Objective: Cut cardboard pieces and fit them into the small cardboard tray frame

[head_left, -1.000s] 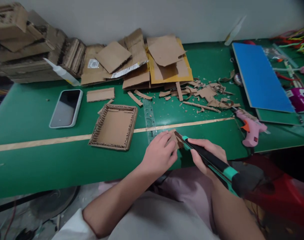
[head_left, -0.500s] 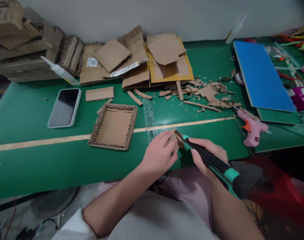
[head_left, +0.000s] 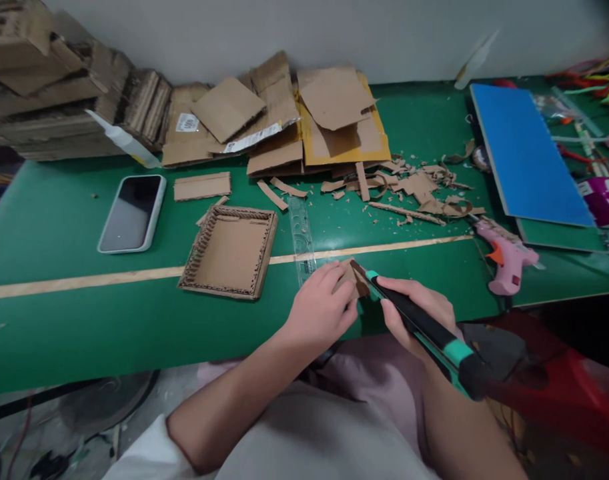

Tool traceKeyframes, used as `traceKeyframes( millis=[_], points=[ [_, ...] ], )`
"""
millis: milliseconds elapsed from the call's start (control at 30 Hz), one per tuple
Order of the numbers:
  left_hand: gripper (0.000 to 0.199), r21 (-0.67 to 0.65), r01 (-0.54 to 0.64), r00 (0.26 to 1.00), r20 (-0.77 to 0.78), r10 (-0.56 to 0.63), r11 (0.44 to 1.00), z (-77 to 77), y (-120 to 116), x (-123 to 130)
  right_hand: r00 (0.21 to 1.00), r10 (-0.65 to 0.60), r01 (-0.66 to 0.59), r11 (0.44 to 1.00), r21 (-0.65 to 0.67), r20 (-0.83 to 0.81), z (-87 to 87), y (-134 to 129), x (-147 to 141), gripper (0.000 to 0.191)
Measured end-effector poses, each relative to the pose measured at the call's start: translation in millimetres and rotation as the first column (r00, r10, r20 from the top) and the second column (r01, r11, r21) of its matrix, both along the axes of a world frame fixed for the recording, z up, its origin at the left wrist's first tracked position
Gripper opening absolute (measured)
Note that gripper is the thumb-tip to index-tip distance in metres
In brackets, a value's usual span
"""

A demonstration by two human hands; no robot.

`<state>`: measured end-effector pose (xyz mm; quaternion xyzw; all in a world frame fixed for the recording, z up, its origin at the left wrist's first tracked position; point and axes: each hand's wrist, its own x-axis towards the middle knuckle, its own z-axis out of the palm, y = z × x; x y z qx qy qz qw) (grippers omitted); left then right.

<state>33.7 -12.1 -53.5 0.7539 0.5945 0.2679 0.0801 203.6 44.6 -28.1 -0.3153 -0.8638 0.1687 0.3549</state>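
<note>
A black and teal utility knife (head_left: 424, 327) is in my right hand (head_left: 429, 307), its fingers closed around the handle. The blade points up and left and meets a small cardboard piece (head_left: 358, 279) near the table's front edge. My left hand (head_left: 324, 300) is closed over that piece from the left, and its fingers hide much of it. Just beyond my left hand lies a clear plastic ruler (head_left: 303, 240). Left of the ruler rests a shallow square cardboard tray (head_left: 229, 257) with exposed corrugated edges.
A phone (head_left: 133, 213) lies at left, near a cardboard strip (head_left: 203, 186). Cardboard sheets (head_left: 229, 110) and scraps (head_left: 419, 187) spread along the back. At right are a pink glue gun (head_left: 507, 260) and a blue board (head_left: 529, 153). The green table (head_left: 109, 327) ends before my lap.
The view has shifted slightly, so the table's things sit a little to the right. Both hands keep their holds, and the knife has barely moved against the cardboard.
</note>
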Motion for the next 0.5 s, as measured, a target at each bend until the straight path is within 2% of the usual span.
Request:
traceKeyframes(
  millis=[500],
  points=[
    [0.019, -0.029, 0.008, 1.0, 0.007, -0.008, 1.0, 0.5, -0.2, -0.6, 1.0, -0.012, 0.012, 1.0, 0.011, -0.004, 0.2, -0.5, 2.4, 0.032]
  ],
)
